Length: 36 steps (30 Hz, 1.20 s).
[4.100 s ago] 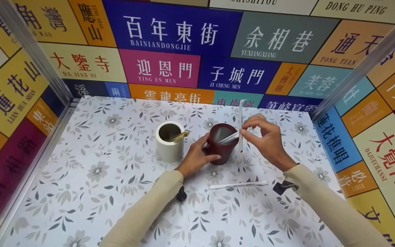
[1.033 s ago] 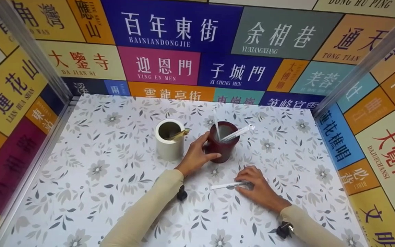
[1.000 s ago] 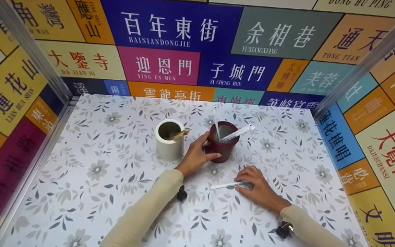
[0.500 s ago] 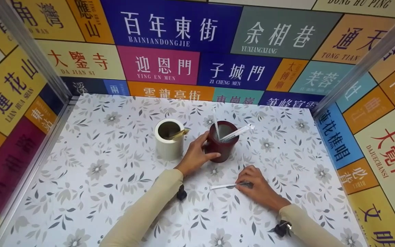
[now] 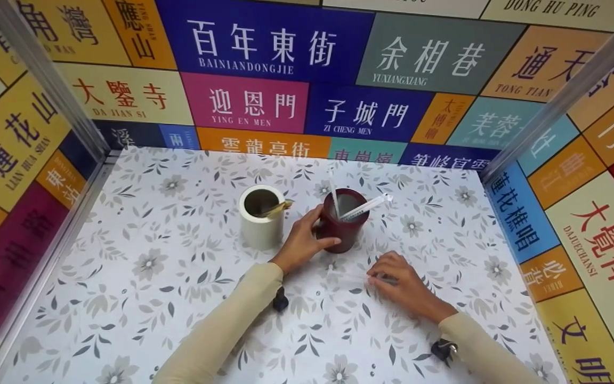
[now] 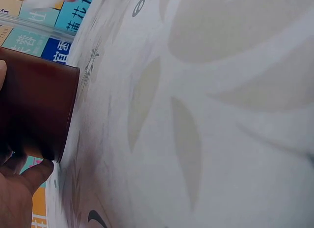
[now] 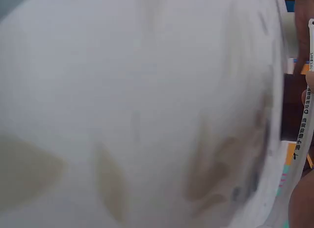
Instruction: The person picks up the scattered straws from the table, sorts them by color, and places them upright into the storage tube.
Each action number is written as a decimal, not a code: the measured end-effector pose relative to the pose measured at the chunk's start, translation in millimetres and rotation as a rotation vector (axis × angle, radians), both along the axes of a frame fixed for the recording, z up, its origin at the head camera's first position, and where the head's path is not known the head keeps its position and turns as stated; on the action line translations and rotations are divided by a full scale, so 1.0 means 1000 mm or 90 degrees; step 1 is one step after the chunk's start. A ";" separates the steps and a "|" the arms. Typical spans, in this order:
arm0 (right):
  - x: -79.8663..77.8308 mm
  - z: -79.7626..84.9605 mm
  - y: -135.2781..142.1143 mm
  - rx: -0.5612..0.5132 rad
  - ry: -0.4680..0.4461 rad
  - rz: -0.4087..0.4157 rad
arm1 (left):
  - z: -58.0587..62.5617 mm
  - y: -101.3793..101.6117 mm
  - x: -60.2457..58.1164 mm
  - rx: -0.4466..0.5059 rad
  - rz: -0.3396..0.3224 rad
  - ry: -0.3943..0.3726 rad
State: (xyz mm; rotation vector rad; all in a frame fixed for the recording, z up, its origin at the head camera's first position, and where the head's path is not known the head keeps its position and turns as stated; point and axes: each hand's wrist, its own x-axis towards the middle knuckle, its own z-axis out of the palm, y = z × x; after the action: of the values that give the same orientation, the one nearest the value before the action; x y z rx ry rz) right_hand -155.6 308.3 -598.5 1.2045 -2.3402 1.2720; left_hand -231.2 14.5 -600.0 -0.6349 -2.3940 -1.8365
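My left hand (image 5: 299, 242) is curled round the side of a dark red cup (image 5: 350, 232), which stands upright on the table. Two straws lean in this cup: a white paper-wrapped straw (image 5: 370, 205) tilts out to the right, and a thinner-looking straw (image 5: 333, 194) rises at the back left. My right hand (image 5: 403, 282) pinches another paper-wrapped straw (image 7: 304, 115) with printed characters, just to the cup's front right. In the head view that straw is blurred. The left wrist view shows the red cup's wall (image 6: 39, 105) with my fingers at its base.
To the left of the red cup stands a white cup (image 5: 260, 234) with a gold-coloured thin item (image 5: 279, 209) sticking out over its rim. A floral cloth (image 5: 179, 309) covers the table, and printed panels (image 5: 253, 101) wall it in at the back and sides.
Earlier my right hand put a straw into the red cup. It then took hold of the straw lying on the table and has now raised it slightly. My left hand has stayed on the cup.
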 end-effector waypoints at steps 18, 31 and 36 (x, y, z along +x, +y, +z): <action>-0.011 0.129 -0.040 -0.153 -0.088 -0.086 | -0.001 -0.002 0.000 -0.010 0.002 -0.006; -0.035 0.195 -0.069 -0.242 -0.138 -0.071 | 0.002 -0.001 0.000 -0.015 0.007 0.003; -0.045 0.203 -0.078 -0.296 -0.153 -0.071 | 0.002 -0.001 0.001 -0.011 0.006 0.009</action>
State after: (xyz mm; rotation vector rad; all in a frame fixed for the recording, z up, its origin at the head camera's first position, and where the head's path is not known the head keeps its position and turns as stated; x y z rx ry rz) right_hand -200.5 230.6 -395.2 0.7985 -2.0462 1.8681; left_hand -230.3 13.7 -597.5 -0.6341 -2.4033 -1.8034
